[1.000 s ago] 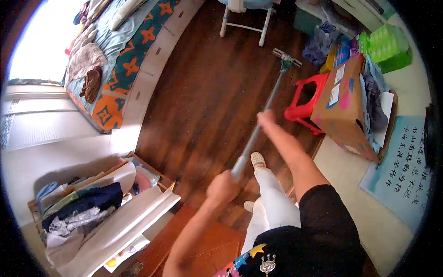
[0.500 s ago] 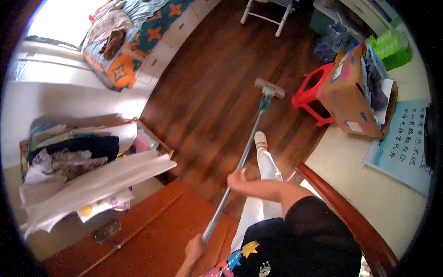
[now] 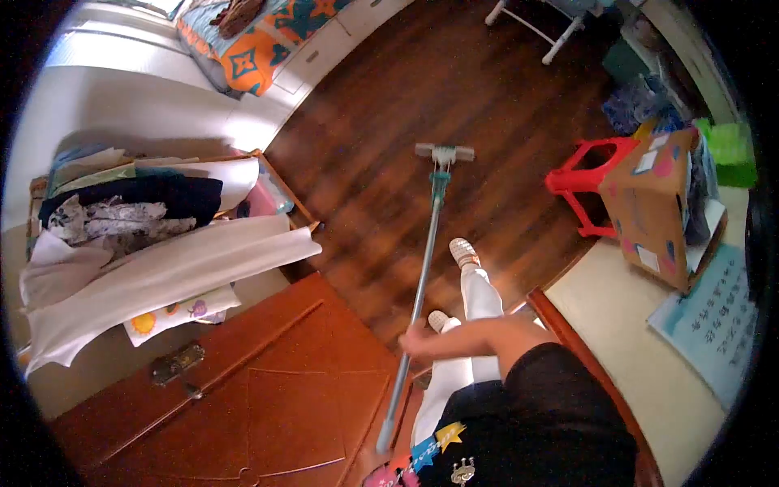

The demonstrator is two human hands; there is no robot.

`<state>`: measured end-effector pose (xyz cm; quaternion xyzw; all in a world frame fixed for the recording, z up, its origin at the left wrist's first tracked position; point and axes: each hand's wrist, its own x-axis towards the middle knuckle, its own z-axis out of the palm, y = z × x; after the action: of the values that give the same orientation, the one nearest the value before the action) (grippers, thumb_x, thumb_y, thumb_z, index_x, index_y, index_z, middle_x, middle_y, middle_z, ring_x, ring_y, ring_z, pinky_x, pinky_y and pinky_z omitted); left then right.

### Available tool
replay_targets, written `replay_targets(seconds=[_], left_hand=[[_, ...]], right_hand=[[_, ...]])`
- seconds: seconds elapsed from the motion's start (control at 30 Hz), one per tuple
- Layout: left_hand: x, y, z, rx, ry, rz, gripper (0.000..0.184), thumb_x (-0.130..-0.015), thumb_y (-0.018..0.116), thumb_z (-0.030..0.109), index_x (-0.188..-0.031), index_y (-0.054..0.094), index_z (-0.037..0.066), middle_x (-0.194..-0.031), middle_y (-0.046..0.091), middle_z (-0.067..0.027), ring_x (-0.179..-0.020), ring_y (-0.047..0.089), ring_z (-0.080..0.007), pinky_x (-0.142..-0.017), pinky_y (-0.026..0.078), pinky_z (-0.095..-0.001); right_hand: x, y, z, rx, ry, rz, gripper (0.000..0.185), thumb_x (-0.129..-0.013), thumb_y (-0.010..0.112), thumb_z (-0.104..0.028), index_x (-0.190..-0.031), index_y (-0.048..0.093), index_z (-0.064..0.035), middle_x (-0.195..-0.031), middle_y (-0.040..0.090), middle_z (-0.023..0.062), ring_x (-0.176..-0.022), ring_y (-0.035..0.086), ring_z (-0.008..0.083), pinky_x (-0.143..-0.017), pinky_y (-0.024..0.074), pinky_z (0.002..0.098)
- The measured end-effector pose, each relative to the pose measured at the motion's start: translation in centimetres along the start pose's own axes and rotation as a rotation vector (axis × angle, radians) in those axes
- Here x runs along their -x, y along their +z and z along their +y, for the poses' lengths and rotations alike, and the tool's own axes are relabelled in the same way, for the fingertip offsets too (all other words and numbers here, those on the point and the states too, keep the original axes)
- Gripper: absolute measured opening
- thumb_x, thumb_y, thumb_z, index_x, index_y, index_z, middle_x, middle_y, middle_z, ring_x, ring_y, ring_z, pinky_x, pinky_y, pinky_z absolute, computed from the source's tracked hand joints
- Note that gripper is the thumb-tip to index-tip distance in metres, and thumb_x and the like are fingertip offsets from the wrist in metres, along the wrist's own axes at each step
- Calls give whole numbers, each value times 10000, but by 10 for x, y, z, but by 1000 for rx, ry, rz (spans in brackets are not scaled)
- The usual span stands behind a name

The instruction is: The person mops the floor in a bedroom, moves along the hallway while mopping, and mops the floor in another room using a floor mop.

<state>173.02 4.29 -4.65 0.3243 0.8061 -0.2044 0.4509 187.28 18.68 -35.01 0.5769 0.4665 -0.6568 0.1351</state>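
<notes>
A mop with a long grey pole (image 3: pixel 421 284) reaches from the bottom of the view out over the dark wooden floor. Its flat pale head (image 3: pixel 445 152) lies on the boards, joined to the pole by a teal neck. Partway down the pole, my right hand (image 3: pixel 418 341) is closed round it. My left hand (image 3: pixel 371 464) grips the upper end near my waist, partly cut off by the bottom edge. Both my feet, in light clogs (image 3: pixel 464 253), show beside the pole.
An open reddish wooden door (image 3: pixel 276 390) stands at lower left, below a rack of clothes (image 3: pixel 122 211). On the right are a red plastic stool (image 3: pixel 588 183), a cardboard box (image 3: pixel 649 203) and a bright green container (image 3: pixel 729 154). White stool legs (image 3: pixel 556 45) stand at the back.
The mop head has moved left and slightly back, and its pole is more upright in view. My left hand has dropped lower. A second foot shows, and the view has shifted.
</notes>
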Motion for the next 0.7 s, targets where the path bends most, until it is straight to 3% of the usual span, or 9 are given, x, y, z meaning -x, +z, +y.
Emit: replay_targets(seconds=[0.07,0.1,0.2,0.23,0.4,0.47,0.53,0.6,0.7], left_hand=[[-33,13,48,20,55,0,325,-675,679,244,-890,589,18,-768,614,-235,-725,624,-351,-615,473,-439],[-43,9,81,53,109,18,333,-670,683,250,-891,591,19,-767,615,-239,-726,627,-351,-617,474,-441],[-84,-25,192,44,333,19,213,-677,633,193,-782,614,8,-740,605,-190,-691,594,-317,-611,457,-416],[-98,-34,220,21,406,128,255,-652,657,211,-800,616,6,-755,610,-185,-685,598,-311,-613,466,-405],[-131,-60,304,127,420,87,336,-665,643,260,-855,587,-11,-784,610,-236,-772,601,-382,-689,465,-434],[-121,-62,292,213,393,150,379,-642,704,289,-854,600,-7,-745,616,-160,-681,610,-260,-628,475,-386],[-116,-43,251,234,388,166,368,-659,689,284,-865,599,-7,-757,618,-165,-694,614,-269,-631,475,-387],[-101,-12,200,216,345,137,308,-697,623,244,-848,558,-17,-823,611,-240,-780,597,-390,-692,458,-461],[-69,50,97,306,217,57,288,-696,587,233,-875,567,9,-832,615,-230,-800,595,-389,-707,459,-464]], right_hand=[[-14,-79,-9,-79,36,173,412,-773,551,-232,-1060,428,37,-892,565,179,-707,590,323,-639,489,436],[-25,-109,-16,-415,75,327,437,-736,573,-206,-1065,400,25,-911,555,212,-775,595,325,-677,492,427],[-85,-212,-29,-195,8,596,505,-682,592,-216,-1068,378,30,-932,561,236,-850,592,323,-705,494,430],[-56,-269,-57,-333,71,462,505,-680,588,-197,-1071,387,52,-936,568,241,-828,597,333,-702,495,425],[-98,-376,-86,-307,115,610,363,-704,589,-112,-1012,546,76,-953,608,240,-869,627,322,-694,511,435],[-74,-370,-102,-276,132,547,365,-724,566,-119,-1031,547,78,-976,611,231,-856,634,319,-663,519,438],[-83,-329,-91,-282,149,473,339,-741,551,-134,-1012,562,68,-961,618,225,-880,628,312,-698,516,421],[-124,-260,-47,-314,153,617,302,-765,526,-107,-1034,557,26,-970,607,181,-887,612,297,-679,492,418],[-97,-136,-10,-69,129,666,277,-745,581,-168,-950,606,15,-932,632,202,-892,621,306,-736,502,382]])
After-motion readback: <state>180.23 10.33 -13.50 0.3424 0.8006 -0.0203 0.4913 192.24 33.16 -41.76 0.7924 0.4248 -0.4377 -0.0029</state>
